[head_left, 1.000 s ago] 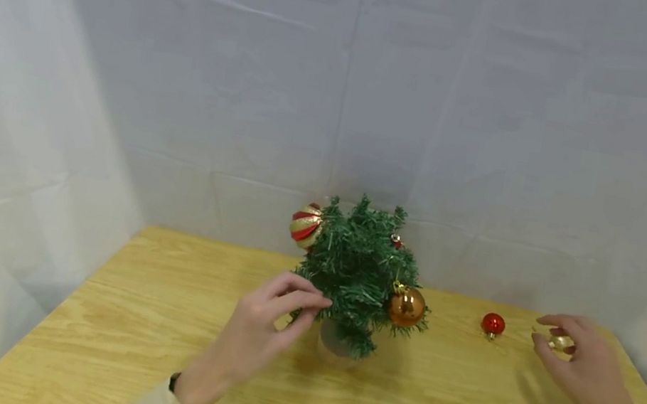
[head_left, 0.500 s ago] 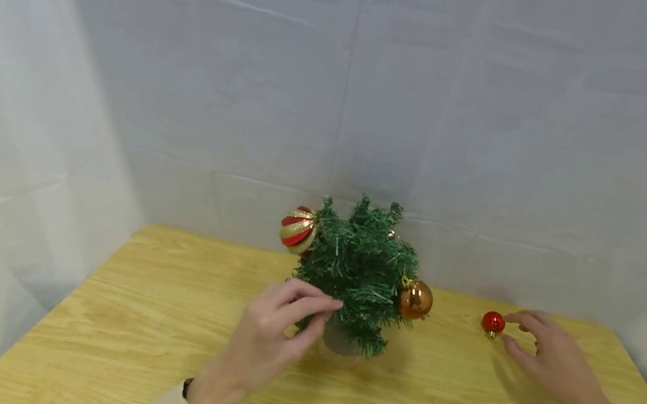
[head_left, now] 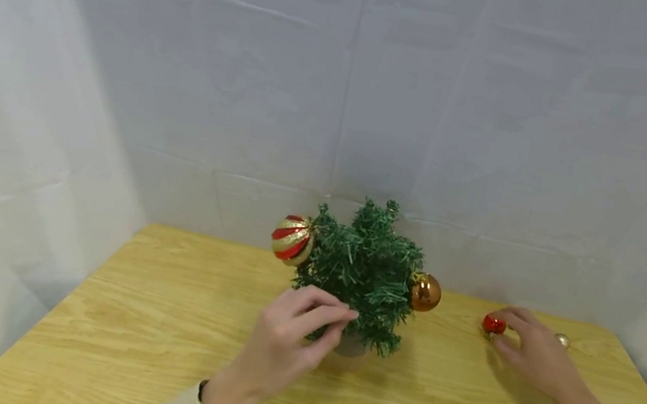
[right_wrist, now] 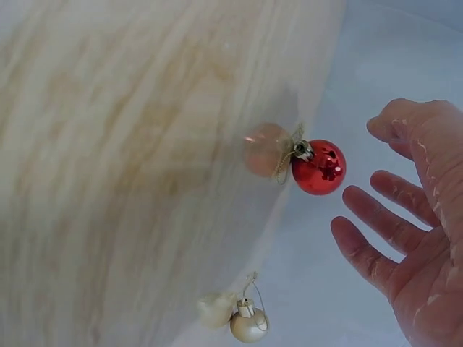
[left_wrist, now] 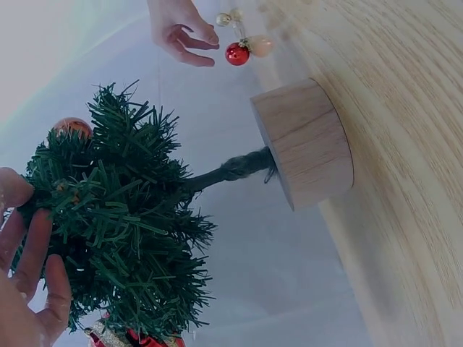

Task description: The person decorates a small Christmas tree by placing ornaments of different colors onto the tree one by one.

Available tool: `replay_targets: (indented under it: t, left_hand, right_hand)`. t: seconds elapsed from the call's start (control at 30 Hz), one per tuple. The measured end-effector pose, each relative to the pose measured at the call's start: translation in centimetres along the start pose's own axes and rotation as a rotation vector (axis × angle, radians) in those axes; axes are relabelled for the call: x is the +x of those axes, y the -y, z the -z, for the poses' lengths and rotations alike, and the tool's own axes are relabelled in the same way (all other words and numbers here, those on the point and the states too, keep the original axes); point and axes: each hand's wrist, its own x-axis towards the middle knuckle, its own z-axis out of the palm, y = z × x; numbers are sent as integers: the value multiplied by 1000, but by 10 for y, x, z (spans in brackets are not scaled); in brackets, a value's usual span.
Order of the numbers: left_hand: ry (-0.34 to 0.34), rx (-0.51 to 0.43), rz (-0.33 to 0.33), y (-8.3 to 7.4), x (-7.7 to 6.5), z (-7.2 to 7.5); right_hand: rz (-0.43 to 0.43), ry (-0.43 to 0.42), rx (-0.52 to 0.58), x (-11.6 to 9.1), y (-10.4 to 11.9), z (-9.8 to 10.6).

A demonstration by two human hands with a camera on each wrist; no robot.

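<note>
A small green tinsel Christmas tree (head_left: 365, 260) stands on a round wooden base (left_wrist: 307, 141). My left hand (head_left: 294, 330) pinches a branch tip on its near side between thumb and fingers. On the tree's left hangs a red-and-gold striped bauble (head_left: 292, 241), and a shiny copper bauble (head_left: 427, 294) hangs on its right. Over at the table's right, my right hand (head_left: 537, 352) reaches around a small red bauble (head_left: 493, 324) with fingers spread. The right wrist view shows a gap between those fingers and the red bauble (right_wrist: 322, 173), which has a gold cap and loop.
A small pale gold bauble (head_left: 562, 340) lies behind the right hand, near the far right of the wooden table (head_left: 147, 315). White sheeting (head_left: 343, 90) hangs close behind the table's back edge and along both sides.
My right hand has moved left, from the pale gold bauble to the red one. The tree has turned and shifted slightly right with my left hand, its striped bauble swinging left and nearer.
</note>
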Motion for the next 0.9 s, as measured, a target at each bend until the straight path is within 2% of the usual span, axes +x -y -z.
replay_targets:
  t: [0.27, 0.6, 0.73, 0.9]
  left_hand:
    - [-5, -4, -19, 2, 1, 0]
    - [-4, -3, -45, 6, 2, 1]
    - [-8, 21, -66, 12, 1, 3]
    - [-7, 98, -101, 20, 1, 6]
  right_hand:
    - [2, 14, -18, 0, 3, -2]
    - [-108, 136, 15, 3, 1, -2]
    - [-131, 168, 23, 1, 0, -4]
    - [-133, 158, 30, -3, 1, -4]
